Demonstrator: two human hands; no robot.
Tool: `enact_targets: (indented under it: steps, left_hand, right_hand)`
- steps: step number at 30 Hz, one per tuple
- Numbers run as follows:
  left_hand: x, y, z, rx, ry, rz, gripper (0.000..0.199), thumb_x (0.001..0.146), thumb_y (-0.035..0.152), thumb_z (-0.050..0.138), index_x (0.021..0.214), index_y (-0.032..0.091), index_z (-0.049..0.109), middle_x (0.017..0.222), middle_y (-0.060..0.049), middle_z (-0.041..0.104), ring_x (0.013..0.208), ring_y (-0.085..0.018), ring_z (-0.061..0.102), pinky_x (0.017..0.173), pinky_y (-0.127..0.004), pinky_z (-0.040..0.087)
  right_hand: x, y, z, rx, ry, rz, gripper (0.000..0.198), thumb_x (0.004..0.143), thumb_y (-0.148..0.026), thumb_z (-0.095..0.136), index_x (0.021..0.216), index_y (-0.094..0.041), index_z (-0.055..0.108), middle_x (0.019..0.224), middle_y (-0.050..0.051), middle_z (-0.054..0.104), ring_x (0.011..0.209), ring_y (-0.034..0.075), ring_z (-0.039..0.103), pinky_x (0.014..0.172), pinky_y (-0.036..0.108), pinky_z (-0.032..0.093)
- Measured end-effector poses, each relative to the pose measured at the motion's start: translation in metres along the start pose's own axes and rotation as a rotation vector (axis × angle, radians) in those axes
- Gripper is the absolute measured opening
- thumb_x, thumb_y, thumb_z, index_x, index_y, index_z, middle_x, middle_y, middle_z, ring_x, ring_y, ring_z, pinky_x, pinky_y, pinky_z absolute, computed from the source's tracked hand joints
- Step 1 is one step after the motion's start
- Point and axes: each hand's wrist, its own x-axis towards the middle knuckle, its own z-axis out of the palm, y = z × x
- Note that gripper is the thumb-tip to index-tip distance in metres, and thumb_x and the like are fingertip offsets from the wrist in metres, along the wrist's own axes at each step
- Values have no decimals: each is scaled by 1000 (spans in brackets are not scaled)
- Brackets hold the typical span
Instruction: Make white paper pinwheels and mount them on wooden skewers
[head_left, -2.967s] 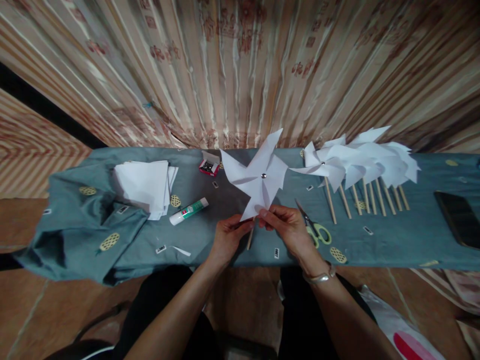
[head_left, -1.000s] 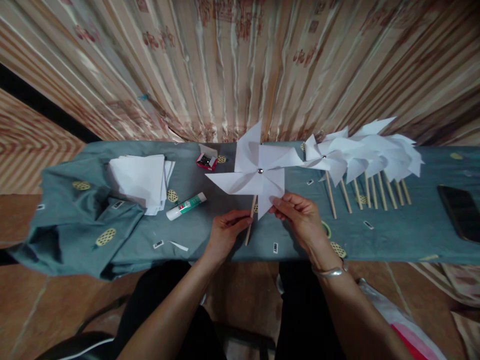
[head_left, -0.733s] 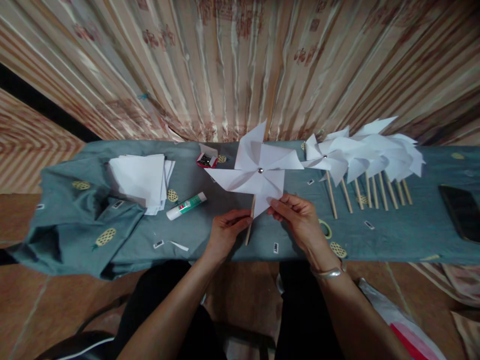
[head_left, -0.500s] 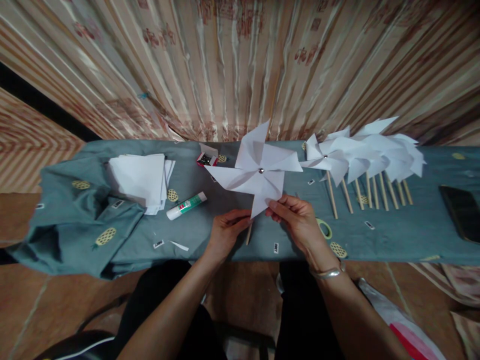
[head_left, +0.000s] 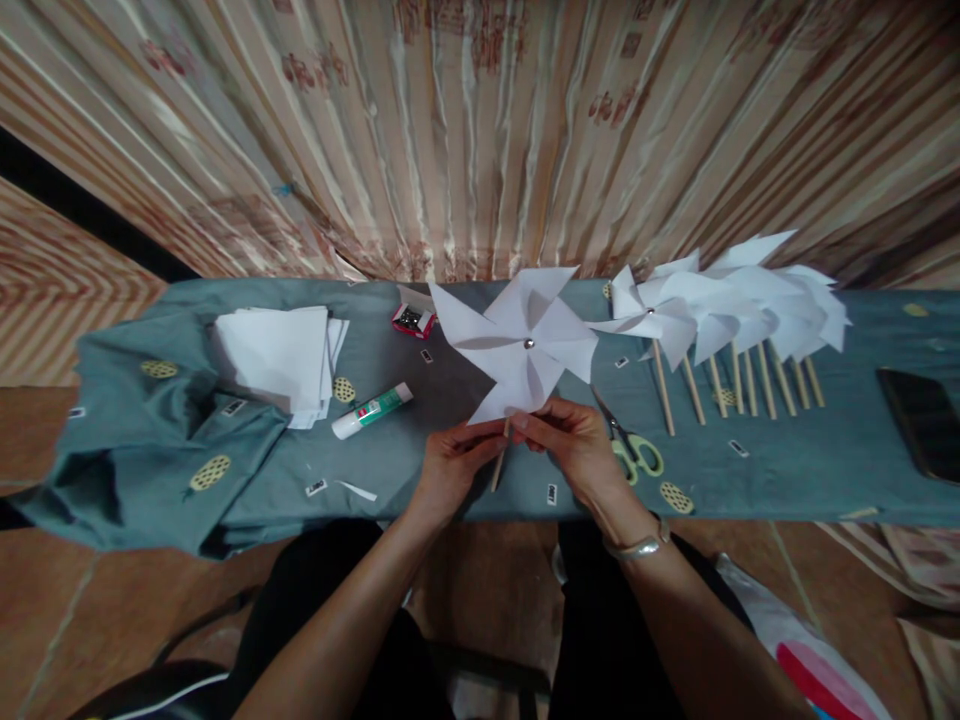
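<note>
A white paper pinwheel (head_left: pixel 528 344) with a silver pin at its centre is held up over the middle of the table. My left hand (head_left: pixel 456 466) is closed around its wooden stick, whose lower end pokes out below the fingers. Fingers of my right hand (head_left: pixel 574 445) are pinched together just under the blades, close to the stick; whether they grip the stick or a blade's edge is hard to make out. Green-handled scissors (head_left: pixel 630 445) lie beside my right hand. To the left are a glue stick (head_left: pixel 373 411) and a small red box of pins (head_left: pixel 413 319).
Several finished pinwheels (head_left: pixel 739 310) lie overlapped at the right, sticks toward me. A dark phone (head_left: pixel 919 420) rests at the far right. Stacked white paper (head_left: pixel 277 360) sits on the left of the green tablecloth (head_left: pixel 450 505), near a paper scrap (head_left: pixel 355 490). A curtain (head_left: pixel 480 150) hangs behind.
The pinwheel's blades have turned on the pin. My right hand has moved left and closer to my left hand, uncovering the scissors. My left hand stays in place.
</note>
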Motion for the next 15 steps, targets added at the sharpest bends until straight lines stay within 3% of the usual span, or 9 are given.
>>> enact_targets:
  steps: [5, 10, 13, 15]
  left_hand:
    - [0, 2, -1, 0, 1, 0, 21, 65, 27, 80, 85, 18, 81, 83, -6, 78, 81, -19, 69, 83, -29, 51]
    - [2, 1, -3, -24, 78, -10, 23, 59, 28, 84, 79, 20, 81, 85, -5, 79, 78, -18, 68, 80, -29, 53]
    - [1, 0, -3, -31, 94, -21, 22, 57, 28, 85, 77, 20, 81, 82, -4, 78, 75, -16, 67, 76, -27, 52]
    - [1, 0, -2, -27, 92, -34, 22, 57, 28, 85, 78, 21, 81, 80, -4, 78, 72, -15, 66, 73, -26, 51]
  right_hand:
    - [-3, -6, -3, -70, -16, -29, 25, 58, -43, 87, 62, -22, 75, 53, -2, 66, 48, 9, 51, 47, 23, 38]
    - [-3, -21, -31, -160, -21, -133, 22, 66, -41, 84, 62, -21, 74, 51, -1, 65, 45, 9, 49, 44, 22, 36]
    - [2, -28, -51, -62, 140, -266, 22, 67, -41, 84, 61, -22, 73, 51, -2, 63, 42, 6, 43, 42, 21, 33]
    - [7, -29, -60, -7, 301, -355, 17, 65, -38, 85, 66, -24, 75, 56, -3, 66, 46, 7, 47, 45, 21, 38]
